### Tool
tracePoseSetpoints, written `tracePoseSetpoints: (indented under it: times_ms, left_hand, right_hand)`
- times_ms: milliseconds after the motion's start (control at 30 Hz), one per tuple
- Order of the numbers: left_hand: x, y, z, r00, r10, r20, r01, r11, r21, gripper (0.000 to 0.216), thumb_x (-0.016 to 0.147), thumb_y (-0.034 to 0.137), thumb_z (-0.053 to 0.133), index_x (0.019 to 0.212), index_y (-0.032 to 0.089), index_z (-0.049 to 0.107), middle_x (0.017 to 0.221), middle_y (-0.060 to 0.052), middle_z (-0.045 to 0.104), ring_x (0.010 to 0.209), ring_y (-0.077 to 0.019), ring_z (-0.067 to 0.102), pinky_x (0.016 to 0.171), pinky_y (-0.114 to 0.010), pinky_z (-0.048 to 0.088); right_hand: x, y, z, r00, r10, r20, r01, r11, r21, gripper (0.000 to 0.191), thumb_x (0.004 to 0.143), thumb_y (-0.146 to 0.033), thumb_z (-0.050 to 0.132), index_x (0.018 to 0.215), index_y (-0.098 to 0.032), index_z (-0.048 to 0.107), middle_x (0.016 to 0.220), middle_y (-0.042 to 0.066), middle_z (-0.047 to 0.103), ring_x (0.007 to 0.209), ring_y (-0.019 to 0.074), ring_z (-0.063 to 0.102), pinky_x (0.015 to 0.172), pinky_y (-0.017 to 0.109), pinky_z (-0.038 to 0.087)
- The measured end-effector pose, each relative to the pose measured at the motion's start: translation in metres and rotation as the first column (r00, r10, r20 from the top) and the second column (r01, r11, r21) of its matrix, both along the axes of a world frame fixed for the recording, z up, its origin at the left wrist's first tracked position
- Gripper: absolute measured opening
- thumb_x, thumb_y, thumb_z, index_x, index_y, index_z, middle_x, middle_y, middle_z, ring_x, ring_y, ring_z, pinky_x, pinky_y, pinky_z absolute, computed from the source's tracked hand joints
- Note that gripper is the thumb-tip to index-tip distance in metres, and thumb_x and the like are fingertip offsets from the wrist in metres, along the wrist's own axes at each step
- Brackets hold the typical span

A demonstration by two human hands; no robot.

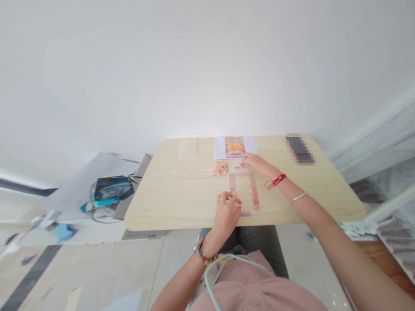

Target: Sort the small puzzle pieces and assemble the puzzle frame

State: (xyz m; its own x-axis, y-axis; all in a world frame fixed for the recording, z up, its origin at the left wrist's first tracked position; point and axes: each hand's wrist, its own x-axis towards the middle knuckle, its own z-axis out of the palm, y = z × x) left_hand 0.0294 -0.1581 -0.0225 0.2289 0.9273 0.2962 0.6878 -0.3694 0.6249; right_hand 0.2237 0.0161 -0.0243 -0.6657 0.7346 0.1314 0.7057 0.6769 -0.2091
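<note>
A rectangular outline of joined pink and purple jigsaw puzzle pieces [256, 196] lies flat on the table, its middle showing bare wood. My left hand [226, 214] rests over its lower left corner, fingers bent and thumb apart from them, covering part of that side. Beyond the outline's top edge, my right hand [256, 163] has its fingertips drawn together at a few loose purple puzzle pieces [237, 167]; whatever is between them is too small to make out. Left of those sits a heap of loose orange and pink puzzle pieces [220, 168].
A paper sheet with a printed picture [235, 147] of a yellow figure lies at the back of the wooden table [175, 190]. A phone [300, 149] is at the back right, a clear flat sheet [188, 147] at the back left. Bags and cables [113, 190] lie left of the table.
</note>
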Motion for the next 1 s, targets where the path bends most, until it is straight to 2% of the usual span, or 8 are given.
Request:
tracePoseSetpoints:
  times_ms: [133, 367, 500, 600, 667, 767, 867, 1000]
  left_hand:
    - [0.000, -0.002, -0.004, 1.000, -0.022, -0.014, 0.022, 1.000, -0.007, 0.017, 0.070, 0.006, 0.053, 0.080, 0.019, 0.057, 0.092, -0.006, 0.045, 0.087, -0.0189, 0.043, 0.079, -0.037, 0.041]
    - [0.005, -0.006, -0.004, 0.994, -0.104, -0.041, 0.103, 0.994, -0.023, 0.014, 0.070, 0.008, 0.056, 0.081, 0.018, 0.058, 0.091, -0.006, 0.044, 0.088, -0.0189, 0.042, 0.080, -0.036, 0.041]
    - [0.006, -0.009, -0.006, 0.982, -0.168, -0.090, 0.165, 0.986, -0.035, 0.010, 0.072, 0.014, 0.058, 0.081, 0.018, 0.059, 0.092, -0.007, 0.045, 0.088, -0.0191, 0.043, 0.080, -0.037, 0.041]
    - [0.007, -0.011, -0.006, 0.972, -0.192, -0.139, 0.190, 0.981, -0.029, 0.012, 0.071, 0.011, 0.059, 0.081, 0.018, 0.060, 0.092, -0.007, 0.046, 0.091, -0.0195, 0.043, 0.081, -0.037, 0.040]
    - [0.008, -0.012, -0.005, 0.966, -0.197, -0.166, 0.198, 0.980, -0.015, 0.013, 0.071, 0.011, 0.059, 0.082, 0.018, 0.061, 0.091, -0.007, 0.047, 0.094, -0.0202, 0.042, 0.081, -0.037, 0.040]
    - [0.010, -0.012, -0.004, 0.959, -0.199, -0.200, 0.206, 0.978, 0.013, 0.011, 0.072, 0.012, 0.058, 0.081, 0.017, 0.062, 0.089, -0.008, 0.048, 0.095, -0.0208, 0.043, 0.081, -0.037, 0.040]
    - [0.012, -0.012, -0.002, 0.955, -0.183, -0.233, 0.201, 0.978, 0.053, 0.008, 0.075, 0.013, 0.056, 0.079, 0.016, 0.062, 0.086, -0.008, 0.049, 0.093, -0.0211, 0.044, 0.081, -0.038, 0.039]
    - [0.014, -0.012, -0.001, 0.959, -0.161, -0.233, 0.189, 0.977, 0.103, 0.008, 0.077, 0.016, 0.054, 0.077, 0.016, 0.062, 0.088, -0.009, 0.049, 0.092, -0.0212, 0.045, 0.080, -0.038, 0.040]
  right_hand:
    - [0.001, 0.005, 0.000, 0.995, 0.000, 0.099, -0.001, 1.000, 0.004, 0.010, 0.081, -0.017, 0.052, 0.084, -0.013, 0.061, 0.093, 0.007, 0.055, 0.079, 0.0132, 0.054, 0.071, 0.024, 0.038]
    - [0.007, -0.011, 0.007, 0.972, -0.061, 0.229, 0.040, 0.995, 0.094, 0.016, 0.085, -0.024, 0.048, 0.089, -0.011, 0.058, 0.095, 0.010, 0.054, 0.074, 0.0161, 0.053, 0.067, 0.028, 0.037]
    - [0.014, -0.050, 0.024, 0.987, -0.050, 0.150, 0.034, 0.993, 0.109, 0.017, 0.086, -0.025, 0.046, 0.092, -0.013, 0.055, 0.095, 0.009, 0.053, 0.079, 0.0177, 0.052, 0.070, 0.029, 0.036]
    - [0.013, -0.095, 0.030, 0.992, 0.033, 0.125, -0.046, 0.994, 0.096, 0.016, 0.087, -0.025, 0.044, 0.089, -0.014, 0.055, 0.091, 0.008, 0.053, 0.086, 0.0190, 0.050, 0.073, 0.030, 0.034]
    - [0.010, -0.125, 0.027, 0.988, 0.076, 0.135, -0.085, 0.994, 0.068, 0.016, 0.088, -0.025, 0.043, 0.085, -0.014, 0.055, 0.089, 0.008, 0.054, 0.088, 0.0189, 0.049, 0.073, 0.031, 0.034]
    - [0.004, -0.159, 0.014, 0.987, 0.050, 0.156, -0.063, 0.995, 0.079, 0.017, 0.088, -0.024, 0.041, 0.086, -0.014, 0.055, 0.090, 0.009, 0.056, 0.091, 0.0190, 0.048, 0.071, 0.031, 0.033]
    - [0.002, -0.174, 0.002, 0.985, 0.014, 0.169, -0.031, 0.995, 0.097, 0.018, 0.088, -0.024, 0.041, 0.088, -0.013, 0.055, 0.093, 0.010, 0.056, 0.091, 0.0187, 0.048, 0.070, 0.031, 0.033]
    - [0.000, -0.178, -0.004, 0.982, -0.014, 0.189, -0.011, 0.991, 0.131, 0.018, 0.088, -0.025, 0.042, 0.089, -0.013, 0.055, 0.096, 0.012, 0.056, 0.089, 0.0189, 0.049, 0.069, 0.031, 0.033]
